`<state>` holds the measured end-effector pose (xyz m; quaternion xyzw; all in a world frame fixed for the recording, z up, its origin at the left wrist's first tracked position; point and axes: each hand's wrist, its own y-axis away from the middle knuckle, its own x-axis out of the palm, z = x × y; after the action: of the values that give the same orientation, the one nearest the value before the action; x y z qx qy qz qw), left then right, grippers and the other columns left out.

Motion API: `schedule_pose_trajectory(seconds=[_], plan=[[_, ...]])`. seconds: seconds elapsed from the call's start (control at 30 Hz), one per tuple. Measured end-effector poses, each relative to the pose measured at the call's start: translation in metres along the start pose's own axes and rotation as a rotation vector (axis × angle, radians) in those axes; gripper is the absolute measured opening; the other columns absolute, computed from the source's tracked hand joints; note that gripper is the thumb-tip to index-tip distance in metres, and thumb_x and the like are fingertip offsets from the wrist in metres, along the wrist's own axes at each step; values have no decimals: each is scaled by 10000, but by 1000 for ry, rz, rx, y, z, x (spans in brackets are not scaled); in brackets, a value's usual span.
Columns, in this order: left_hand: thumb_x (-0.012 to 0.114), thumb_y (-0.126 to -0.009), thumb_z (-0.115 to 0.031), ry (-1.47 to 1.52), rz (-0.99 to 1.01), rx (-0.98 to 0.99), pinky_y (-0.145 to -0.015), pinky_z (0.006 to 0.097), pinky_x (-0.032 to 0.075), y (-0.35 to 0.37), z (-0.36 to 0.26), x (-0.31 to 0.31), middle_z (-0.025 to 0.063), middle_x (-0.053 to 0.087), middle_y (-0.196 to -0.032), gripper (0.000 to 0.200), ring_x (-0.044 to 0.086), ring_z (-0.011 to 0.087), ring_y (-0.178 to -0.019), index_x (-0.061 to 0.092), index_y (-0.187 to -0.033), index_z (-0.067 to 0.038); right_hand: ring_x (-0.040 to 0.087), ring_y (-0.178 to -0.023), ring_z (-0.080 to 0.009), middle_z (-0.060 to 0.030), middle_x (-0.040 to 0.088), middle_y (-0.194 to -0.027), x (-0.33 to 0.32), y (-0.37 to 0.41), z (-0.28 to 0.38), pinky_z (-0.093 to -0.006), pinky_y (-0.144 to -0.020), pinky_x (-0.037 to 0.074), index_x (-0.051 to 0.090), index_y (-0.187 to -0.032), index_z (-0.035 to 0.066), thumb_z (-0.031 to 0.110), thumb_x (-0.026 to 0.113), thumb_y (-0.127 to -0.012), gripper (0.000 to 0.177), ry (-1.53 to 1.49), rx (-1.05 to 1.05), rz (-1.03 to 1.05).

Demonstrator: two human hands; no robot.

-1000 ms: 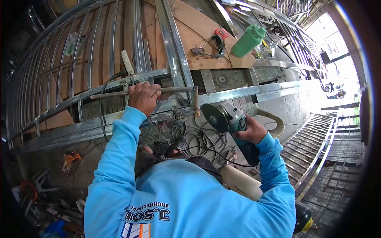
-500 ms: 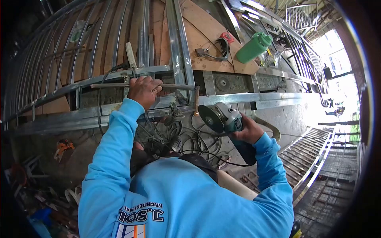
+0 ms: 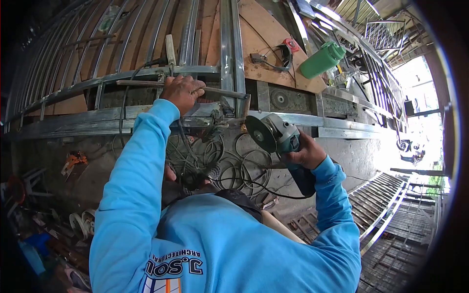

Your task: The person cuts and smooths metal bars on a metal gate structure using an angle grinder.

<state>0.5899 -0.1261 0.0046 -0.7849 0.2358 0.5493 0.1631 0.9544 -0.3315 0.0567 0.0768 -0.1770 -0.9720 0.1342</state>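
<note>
My left hand (image 3: pixel 181 94) is closed around a thin metal bar (image 3: pixel 220 91), which lies crosswise over the steel tubing. At the bar's right end a short rusty piece (image 3: pixel 246 110) points down toward me. My right hand (image 3: pixel 308 151) grips an angle grinder (image 3: pixel 286 134) by its body. The grinder's disc (image 3: pixel 261 134) faces left, just right of and below the rusty piece, with a small gap visible between them. Whether the disc is spinning cannot be told. Beyond my left hand stands a pale-handled tool (image 3: pixel 170 49).
A steel-tube frame (image 3: pixel 232 44) lies ahead over brown boards. A green bottle (image 3: pixel 322 59) and a red-ended tape-like strap (image 3: pixel 288 51) rest on the board. Coiled cables (image 3: pixel 229 166) cover the floor below. A slatted metal panel (image 3: pixel 386 205) lies at right.
The view has shifted, so the frame and bottle appear further right and higher. Both hands keep their grips, and the grinder stays near the bar's end.
</note>
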Motion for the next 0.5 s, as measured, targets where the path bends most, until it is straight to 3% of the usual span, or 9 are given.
schedule_pose_trajectory(seconds=[0.13,0.4,0.5], plan=[[541,-1003,-379,-16,38,-26,-1031,439,333,0,-2,-2,61,652,-1217,303,544,277,-1183,691,-1224,-235,556,-1125,-161,-69,609,-1242,-3,-2,-7,-322,-1018,450,421,-1432,-20,477,908,-708,1004,17,-11,18],[533,-1005,-405,-18,18,-27,-1036,442,329,-2,3,4,67,649,-1225,315,544,285,-1191,689,-1225,-242,565,-1118,-163,-60,616,-1238,0,-2,-6,-323,-1033,447,417,-1430,-20,302,893,-773,872,-32,-28,10],[548,-997,-407,-33,-103,27,-993,416,348,1,4,10,48,670,-1109,296,570,246,-1128,702,-1181,-234,564,-1124,-163,-59,615,-1248,-2,-4,-1,-323,-1037,445,417,-1432,-17,262,886,-783,848,36,-4,22]])
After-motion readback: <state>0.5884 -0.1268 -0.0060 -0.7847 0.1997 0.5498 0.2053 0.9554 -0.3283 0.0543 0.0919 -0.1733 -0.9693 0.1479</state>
